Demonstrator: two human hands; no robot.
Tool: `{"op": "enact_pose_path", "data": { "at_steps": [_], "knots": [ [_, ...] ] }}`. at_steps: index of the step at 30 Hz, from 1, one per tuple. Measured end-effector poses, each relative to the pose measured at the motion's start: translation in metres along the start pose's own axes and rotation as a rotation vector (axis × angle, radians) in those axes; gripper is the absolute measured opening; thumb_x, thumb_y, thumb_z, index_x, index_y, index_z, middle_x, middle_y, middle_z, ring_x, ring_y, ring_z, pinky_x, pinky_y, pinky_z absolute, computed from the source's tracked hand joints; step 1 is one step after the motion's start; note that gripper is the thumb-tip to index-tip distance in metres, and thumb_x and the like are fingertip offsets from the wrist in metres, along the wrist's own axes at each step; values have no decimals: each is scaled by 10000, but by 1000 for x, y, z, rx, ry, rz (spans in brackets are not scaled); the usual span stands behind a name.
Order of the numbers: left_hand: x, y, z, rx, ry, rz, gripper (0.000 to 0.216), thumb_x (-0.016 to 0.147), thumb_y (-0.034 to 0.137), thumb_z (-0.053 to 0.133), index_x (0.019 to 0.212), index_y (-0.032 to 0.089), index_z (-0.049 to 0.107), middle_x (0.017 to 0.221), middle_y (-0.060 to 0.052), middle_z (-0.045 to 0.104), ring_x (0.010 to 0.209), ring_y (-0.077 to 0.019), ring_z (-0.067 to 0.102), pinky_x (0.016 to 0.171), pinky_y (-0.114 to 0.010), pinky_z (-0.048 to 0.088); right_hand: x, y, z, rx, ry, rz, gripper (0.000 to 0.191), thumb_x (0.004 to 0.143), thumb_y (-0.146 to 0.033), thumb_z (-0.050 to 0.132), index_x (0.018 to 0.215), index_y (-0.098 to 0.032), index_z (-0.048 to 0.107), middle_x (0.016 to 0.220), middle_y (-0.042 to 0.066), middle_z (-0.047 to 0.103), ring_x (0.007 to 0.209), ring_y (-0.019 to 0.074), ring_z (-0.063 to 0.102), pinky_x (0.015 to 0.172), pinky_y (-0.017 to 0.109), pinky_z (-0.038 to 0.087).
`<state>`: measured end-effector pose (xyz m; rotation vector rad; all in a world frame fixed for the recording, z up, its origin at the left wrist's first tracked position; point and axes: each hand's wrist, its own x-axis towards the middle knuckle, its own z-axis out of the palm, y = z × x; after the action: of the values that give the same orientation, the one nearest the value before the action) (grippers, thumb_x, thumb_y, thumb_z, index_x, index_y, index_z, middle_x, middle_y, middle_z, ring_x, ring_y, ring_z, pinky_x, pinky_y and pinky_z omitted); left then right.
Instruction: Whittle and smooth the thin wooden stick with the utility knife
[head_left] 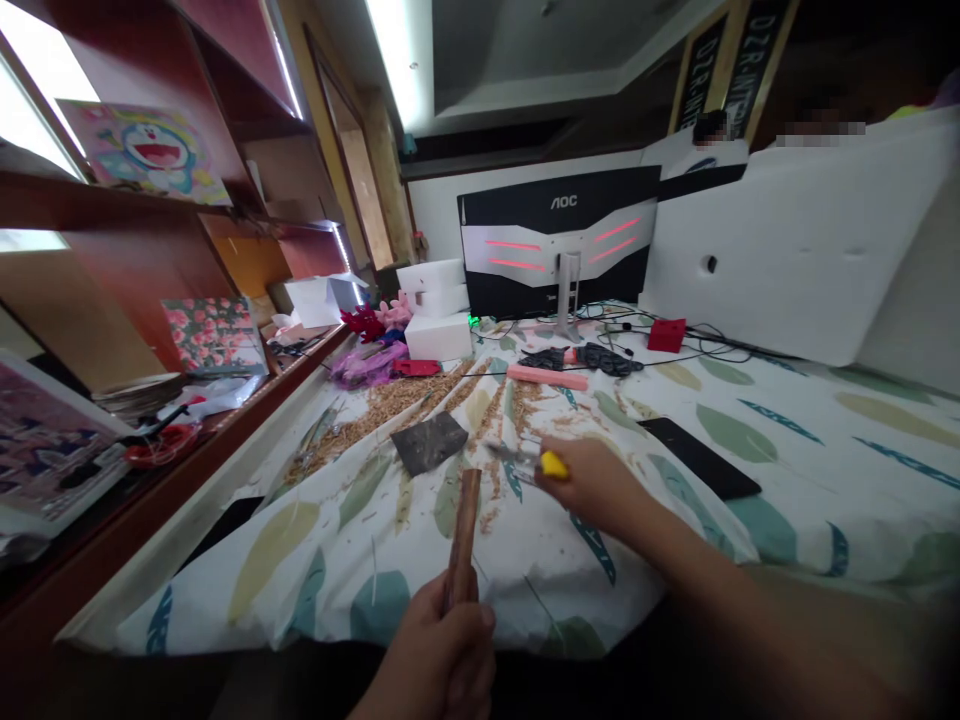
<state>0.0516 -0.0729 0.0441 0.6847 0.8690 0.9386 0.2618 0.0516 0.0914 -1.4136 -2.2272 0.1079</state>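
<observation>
1. Head view: the left hand [442, 655] is clenched around the lower end of a brown wooden stick [463, 525], above the leaf-print cloth [787, 440].
2. The right hand [592, 487] grasps a yellow-handled tool [553, 464] near a dark square sheet [429, 442].
3. Wood shavings [390, 400] lie beyond.

- Wooden stick [463, 528] in the left hand [442, 655]: reddish-brown wood, smooth, slight sheen.
- Tool [529, 459] in the right hand [592, 487]: bright metal tip, glossy yellow plastic handle.
- Tablecloth [787, 440]: matt leaf-printed cloth.
- Shavings [375, 410]: dry, pale wood.
- Dark sheet [429, 442]: matt, rough-looking.
</observation>
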Motion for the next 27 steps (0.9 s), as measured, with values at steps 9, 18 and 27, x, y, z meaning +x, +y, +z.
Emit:
{"op": "enact_pose_path", "data": {
  "at_steps": [9, 18, 27],
  "knots": [
    [8, -21, -16, -23, -23, 0, 345, 655, 345, 669, 720, 269, 339, 263, 148, 324, 185, -54, 142, 239, -165, 241, -10, -28, 21, -46, -95, -178, 70, 824, -275, 582, 799, -210, 591, 780, 14, 697, 715, 172, 608, 609, 284, 239],
    [10, -21, -11, -4, 61, -28, 366, 609, 344, 666, 691, 272, 316, 250, 154, 277, 195, -51, 130, 235, -158, 197, -8, -21, 28, -97, -46, -216, 34, 786, -245, 578, 786, -213, 588, 751, 12, 688, 689, 170, 600, 593, 297, 212],
    [6, -10, -5, 28, 23, -32, 350, 630, 357, 655, 702, 274, 323, 250, 151, 289, 198, -59, 144, 234, -163, 209, -7, -18, 36, -75, 28, -238, 24, 781, -212, 564, 771, -205, 585, 732, 4, 673, 679, 158, 580, 601, 291, 224]
  ]
}}
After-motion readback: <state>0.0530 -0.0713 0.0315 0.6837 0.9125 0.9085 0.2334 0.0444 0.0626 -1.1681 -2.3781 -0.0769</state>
